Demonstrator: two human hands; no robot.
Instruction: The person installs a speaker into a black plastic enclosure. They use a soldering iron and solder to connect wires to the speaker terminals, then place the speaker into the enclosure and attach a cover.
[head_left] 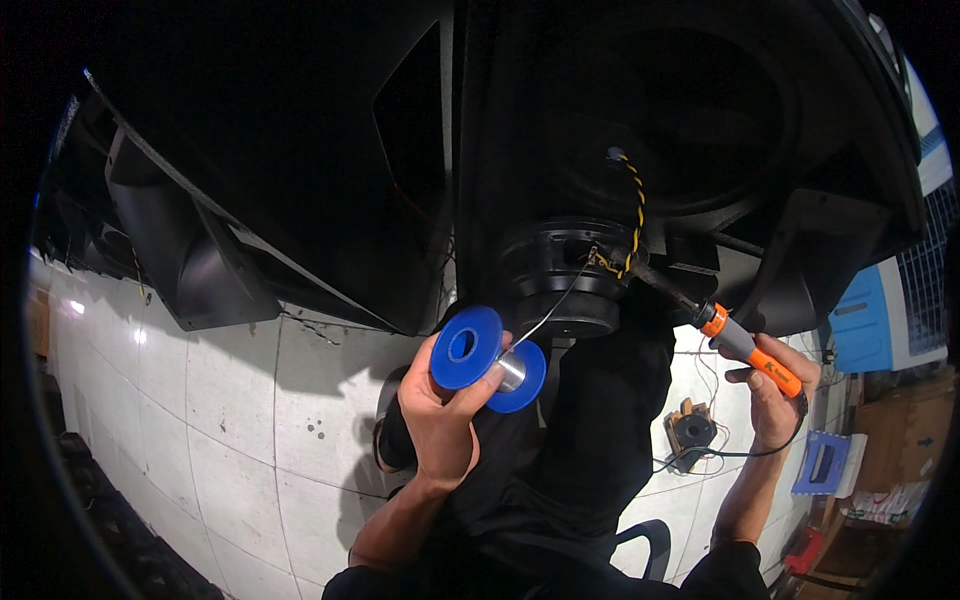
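Observation:
My left hand (440,420) is closed around a blue spool (464,346) of silvery solder wire. A strand (550,312) runs up from it to the terminal (596,256) on a black speaker driver (555,315). My right hand (772,405) grips an orange and grey soldering iron (770,365) by its handle. The iron points up and left toward that terminal; whether its tip touches is too small to tell. A twisted yellow-and-black wire (637,200) hangs from a hole in the black cabinet (690,120) down to the driver.
Another black cabinet (280,120) fills the upper left. Below are white floor tiles (240,420) and my dark-clothed legs. At right lie a small round black object on a stand (692,430), a blue-and-white plastic item (822,462), cardboard boxes (905,420) and a blue-and-white appliance (865,315).

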